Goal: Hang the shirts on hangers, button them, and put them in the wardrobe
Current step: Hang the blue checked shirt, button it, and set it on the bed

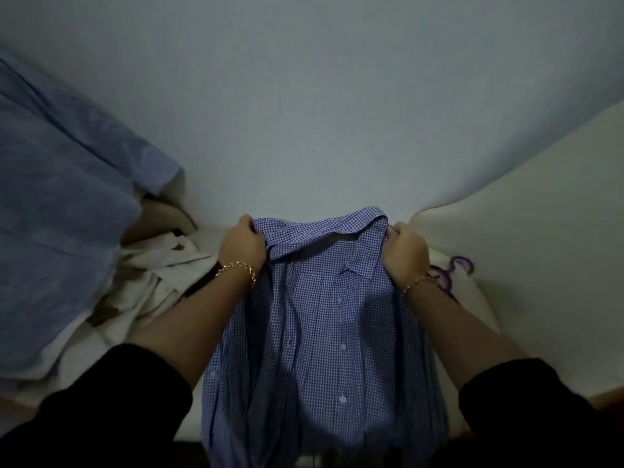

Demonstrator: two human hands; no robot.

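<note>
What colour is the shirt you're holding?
Blue and white small checks on the shirt, head view.

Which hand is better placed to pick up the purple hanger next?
Probably right: the right hand grips the checked shirt beside the purple hanger; the left hand grips its far shoulder.

I wear a black long-sleeved top [50, 444]. Its sleeves end near my elbows, so my forearms are bare: the left sleeve [111, 410] fills the lower left of the frame, the right sleeve [526, 410] the lower right. A chunky gold chain bracelet [237, 266] circles the wrist of my left hand [241, 246]; a slimmer gold chain [418, 283] circles the wrist of my right hand [407, 253].
</note>
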